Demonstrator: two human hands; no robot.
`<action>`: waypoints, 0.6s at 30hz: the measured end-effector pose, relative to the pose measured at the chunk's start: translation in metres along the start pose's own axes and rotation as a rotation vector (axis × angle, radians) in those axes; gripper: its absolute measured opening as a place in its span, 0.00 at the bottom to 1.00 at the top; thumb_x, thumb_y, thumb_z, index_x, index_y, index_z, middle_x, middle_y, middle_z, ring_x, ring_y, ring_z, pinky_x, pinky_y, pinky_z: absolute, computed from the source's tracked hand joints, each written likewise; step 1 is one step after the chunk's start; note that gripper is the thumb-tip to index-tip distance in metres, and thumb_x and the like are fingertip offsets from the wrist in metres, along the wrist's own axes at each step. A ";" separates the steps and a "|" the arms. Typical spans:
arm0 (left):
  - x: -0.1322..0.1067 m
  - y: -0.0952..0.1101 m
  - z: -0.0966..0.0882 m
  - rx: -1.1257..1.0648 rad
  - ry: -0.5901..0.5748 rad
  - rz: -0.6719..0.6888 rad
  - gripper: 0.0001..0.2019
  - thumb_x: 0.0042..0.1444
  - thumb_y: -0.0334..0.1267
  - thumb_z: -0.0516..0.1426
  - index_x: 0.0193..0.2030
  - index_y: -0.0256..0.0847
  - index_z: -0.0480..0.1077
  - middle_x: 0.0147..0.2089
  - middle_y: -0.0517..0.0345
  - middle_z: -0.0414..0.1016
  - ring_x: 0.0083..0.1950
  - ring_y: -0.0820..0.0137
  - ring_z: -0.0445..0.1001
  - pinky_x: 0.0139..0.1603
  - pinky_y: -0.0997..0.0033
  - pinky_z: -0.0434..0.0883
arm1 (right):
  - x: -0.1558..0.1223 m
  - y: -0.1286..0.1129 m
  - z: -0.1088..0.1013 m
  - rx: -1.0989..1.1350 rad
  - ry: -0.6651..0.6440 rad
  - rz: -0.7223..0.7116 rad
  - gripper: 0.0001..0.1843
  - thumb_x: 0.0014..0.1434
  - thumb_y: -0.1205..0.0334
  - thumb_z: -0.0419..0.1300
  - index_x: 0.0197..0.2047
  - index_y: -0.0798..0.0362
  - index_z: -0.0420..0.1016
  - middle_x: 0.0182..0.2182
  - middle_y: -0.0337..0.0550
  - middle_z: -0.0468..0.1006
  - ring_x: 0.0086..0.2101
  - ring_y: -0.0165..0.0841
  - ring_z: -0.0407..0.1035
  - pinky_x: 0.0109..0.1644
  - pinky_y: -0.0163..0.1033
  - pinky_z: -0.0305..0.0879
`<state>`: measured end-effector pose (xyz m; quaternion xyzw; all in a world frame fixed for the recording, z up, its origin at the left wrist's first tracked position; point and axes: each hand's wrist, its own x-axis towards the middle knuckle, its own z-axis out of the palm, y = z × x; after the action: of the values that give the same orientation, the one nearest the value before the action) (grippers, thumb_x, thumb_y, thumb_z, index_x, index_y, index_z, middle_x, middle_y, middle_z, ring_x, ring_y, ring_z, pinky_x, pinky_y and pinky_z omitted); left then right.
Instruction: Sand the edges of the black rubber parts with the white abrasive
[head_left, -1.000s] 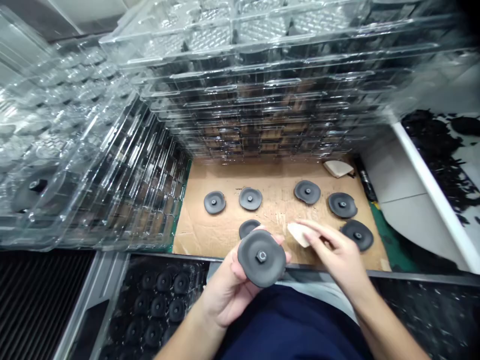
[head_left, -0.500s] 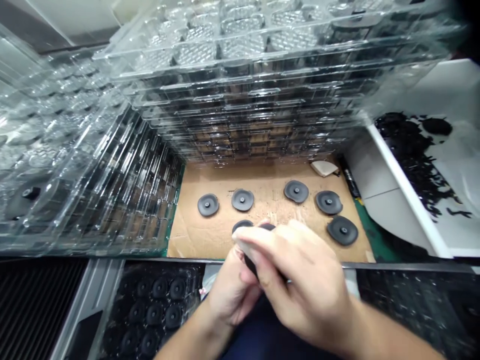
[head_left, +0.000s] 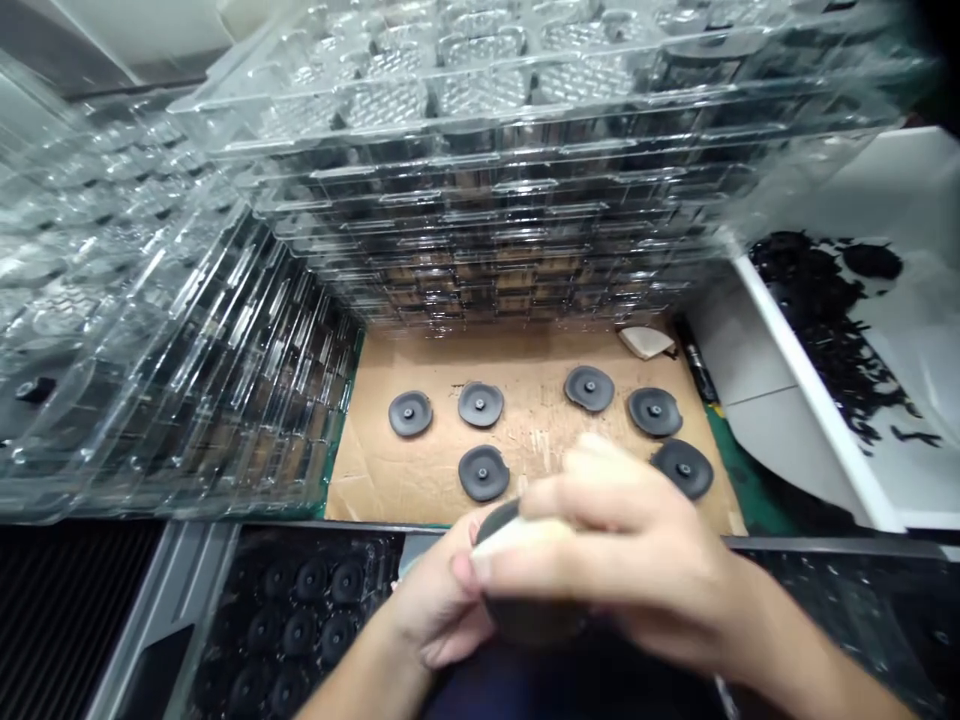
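My left hand [head_left: 439,600] is closed on a black plastic disc [head_left: 498,518], gripping its near left edge just in front of the cardboard. Over that disc lies my right hand [head_left: 637,555], its fingers bent around a pale folded pad [head_left: 529,537] pressed to the disc's face. Motion blurs the right fingers, and the pad's exact kind cannot be made out. Beyond the hands, several similar discs with a small central stub lie on the cardboard sheet [head_left: 390,475]. The closest are one disc [head_left: 484,473] near the middle and another disc [head_left: 684,469] beside my right knuckles.
Tall stacks of clear plastic trays [head_left: 480,150] stand at the back and left [head_left: 187,330]. At right, a white bin [head_left: 817,385] holds black scraps. A white wedge-shaped piece [head_left: 646,342] and a black marker [head_left: 697,365] lie nearby. Below left sits a tray of discs [head_left: 300,632].
The held disc has turned from edge-on to flatter, and both hands have dropped slightly towards me. My right fingers have swept across it, uncovering the middle disc on the cardboard.
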<state>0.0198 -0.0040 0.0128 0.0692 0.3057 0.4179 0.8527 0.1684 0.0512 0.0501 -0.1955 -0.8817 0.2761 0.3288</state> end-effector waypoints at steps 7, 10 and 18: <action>0.000 -0.014 -0.016 -0.080 -0.174 -0.101 0.14 0.54 0.40 0.57 0.43 0.34 0.76 0.33 0.57 0.80 0.34 0.70 0.79 0.34 0.76 0.74 | -0.001 0.014 -0.001 0.091 -0.117 0.059 0.14 0.64 0.67 0.50 0.43 0.50 0.76 0.30 0.39 0.76 0.29 0.29 0.64 0.33 0.38 0.57; 0.001 -0.014 -0.023 -0.198 -0.219 -0.080 0.24 0.43 0.47 0.65 0.47 0.37 0.74 0.41 0.52 0.81 0.38 0.64 0.80 0.35 0.72 0.76 | -0.015 0.042 0.008 0.039 0.004 0.368 0.14 0.63 0.68 0.51 0.46 0.49 0.75 0.36 0.40 0.77 0.36 0.30 0.69 0.40 0.37 0.62; -0.001 -0.009 -0.031 -0.353 -0.251 -0.061 0.28 0.46 0.55 0.59 0.51 0.39 0.71 0.46 0.49 0.78 0.43 0.58 0.79 0.39 0.68 0.77 | -0.067 0.089 0.040 -0.097 0.224 0.658 0.11 0.59 0.59 0.56 0.40 0.53 0.76 0.37 0.48 0.72 0.37 0.37 0.70 0.36 0.42 0.69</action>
<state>0.0070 -0.0152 -0.0152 -0.0392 0.1211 0.4271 0.8952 0.2028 0.0702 -0.0615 -0.5136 -0.7421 0.3019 0.3072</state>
